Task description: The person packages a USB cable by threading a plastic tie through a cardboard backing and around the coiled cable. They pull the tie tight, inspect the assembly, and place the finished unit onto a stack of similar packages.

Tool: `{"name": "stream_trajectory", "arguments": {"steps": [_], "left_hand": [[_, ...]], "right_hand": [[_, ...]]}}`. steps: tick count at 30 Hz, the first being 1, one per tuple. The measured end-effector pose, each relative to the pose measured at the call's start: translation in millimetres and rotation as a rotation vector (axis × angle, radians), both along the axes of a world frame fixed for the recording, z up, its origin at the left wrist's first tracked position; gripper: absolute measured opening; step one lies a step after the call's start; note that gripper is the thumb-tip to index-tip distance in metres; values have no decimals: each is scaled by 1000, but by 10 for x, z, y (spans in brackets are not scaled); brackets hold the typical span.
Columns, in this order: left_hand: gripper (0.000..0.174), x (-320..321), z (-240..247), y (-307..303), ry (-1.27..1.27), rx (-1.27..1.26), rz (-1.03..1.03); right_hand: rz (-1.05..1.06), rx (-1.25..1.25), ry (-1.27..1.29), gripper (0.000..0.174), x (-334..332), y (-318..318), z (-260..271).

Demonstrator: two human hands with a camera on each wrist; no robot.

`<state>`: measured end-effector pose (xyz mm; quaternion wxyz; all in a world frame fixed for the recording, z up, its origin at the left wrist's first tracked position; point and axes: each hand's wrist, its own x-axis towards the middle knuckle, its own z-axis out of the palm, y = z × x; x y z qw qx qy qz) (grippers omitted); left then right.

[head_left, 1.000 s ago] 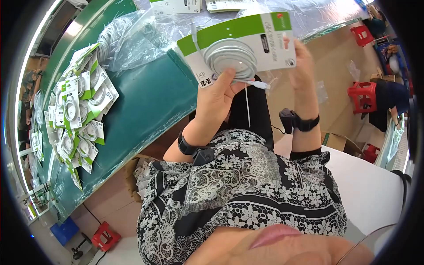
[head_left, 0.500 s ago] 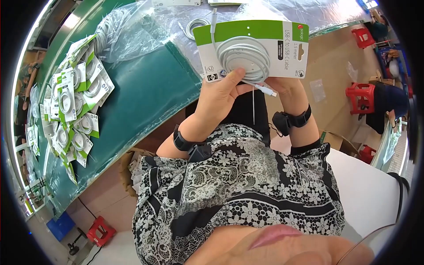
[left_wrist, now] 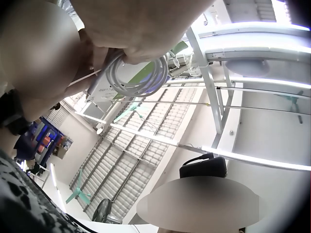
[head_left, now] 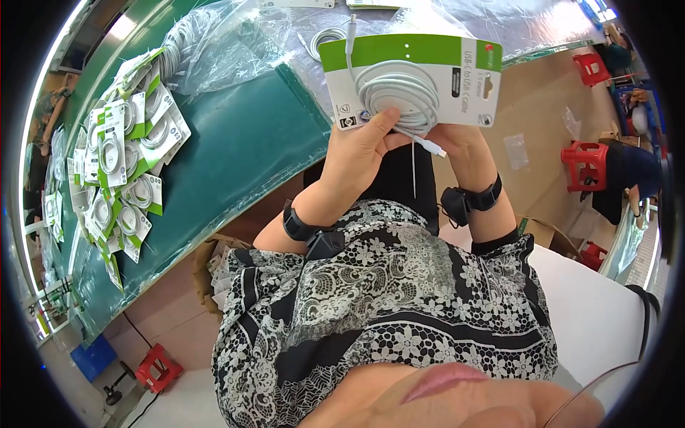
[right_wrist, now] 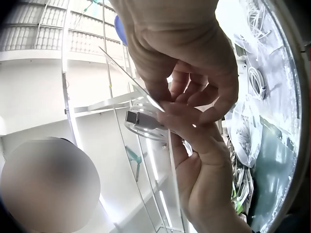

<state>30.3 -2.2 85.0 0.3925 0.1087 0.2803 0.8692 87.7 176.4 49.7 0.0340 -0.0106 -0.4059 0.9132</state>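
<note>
My left hand holds a green-and-white retail card upright at its lower edge, thumb pressing a coiled white USB-C cable against its front. One plug sticks out below the coil; the other plug points up past the card's top edge. A thin white tie hangs down under the card. My right hand is behind the card, its fingers hidden in the head view. In the right wrist view the right hand's curled fingers meet the left hand's fingers; I cannot tell what they pinch.
Many carded cables lie heaped at the left on the green table. Clear plastic bags and a loose coiled cable lie beyond the card. A red stool and a seated person are at the right.
My right hand has moved from the card's right end to behind its lower edge. The card has shifted right and levelled, showing the loose coil beyond it; lately it is almost still.
</note>
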Motion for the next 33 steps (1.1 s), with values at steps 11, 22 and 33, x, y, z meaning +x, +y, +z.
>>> {"name": "stream_trajectory", "arguments": {"steps": [11,22,33], "left_hand": [[22,-243,-232,85,20,-67,176],[21,-158,-252,160,102,-174,313],[20,-131,-283,226,162,-213,357]], "right_hand": [[-748,1795,588,25,323,-324,56],[-801,1774,521,22,138,-606,354],[-951,1931,329,19,-66,-582,421]]}}
